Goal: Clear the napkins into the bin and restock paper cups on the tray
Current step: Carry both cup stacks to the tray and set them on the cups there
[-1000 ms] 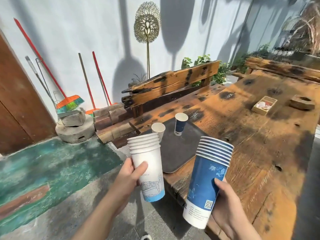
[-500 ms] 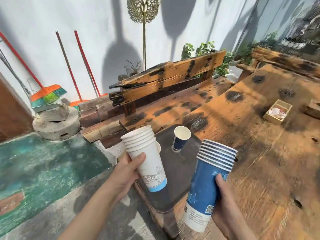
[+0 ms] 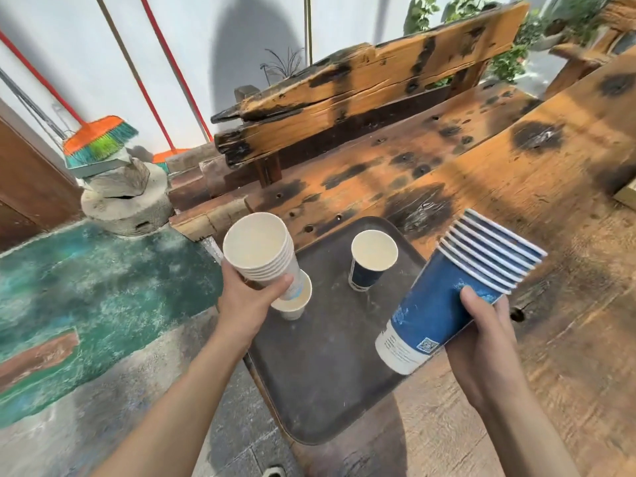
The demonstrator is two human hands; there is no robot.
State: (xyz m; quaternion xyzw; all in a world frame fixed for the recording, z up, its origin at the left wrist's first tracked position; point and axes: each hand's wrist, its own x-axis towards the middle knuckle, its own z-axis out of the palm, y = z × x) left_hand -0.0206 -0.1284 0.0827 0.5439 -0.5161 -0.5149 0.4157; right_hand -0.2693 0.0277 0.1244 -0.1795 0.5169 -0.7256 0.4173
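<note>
A dark tray (image 3: 327, 366) lies at the near left corner of the wooden table (image 3: 516, 173). On it stand a single blue cup (image 3: 371, 259) and a single white cup (image 3: 292, 304), both upright. My left hand (image 3: 247, 301) grips a stack of white paper cups (image 3: 261, 251), held over the tray's left edge just above the white cup. My right hand (image 3: 481, 332) holds a tilted stack of blue paper cups (image 3: 457, 294) over the tray's right edge. No napkins or bin show.
A charred wooden bench back (image 3: 361, 84) rises behind the table. Brooms (image 3: 99, 139) lean on the white wall above a stone block (image 3: 127, 201) at left. Green-painted floor (image 3: 86, 287) lies left of the table. A small box corner (image 3: 628, 197) shows at the right edge.
The view has come closer and tipped down over the tray. Both hands lowered their stacks toward the tray; the white stack now hangs just above the single white cup.
</note>
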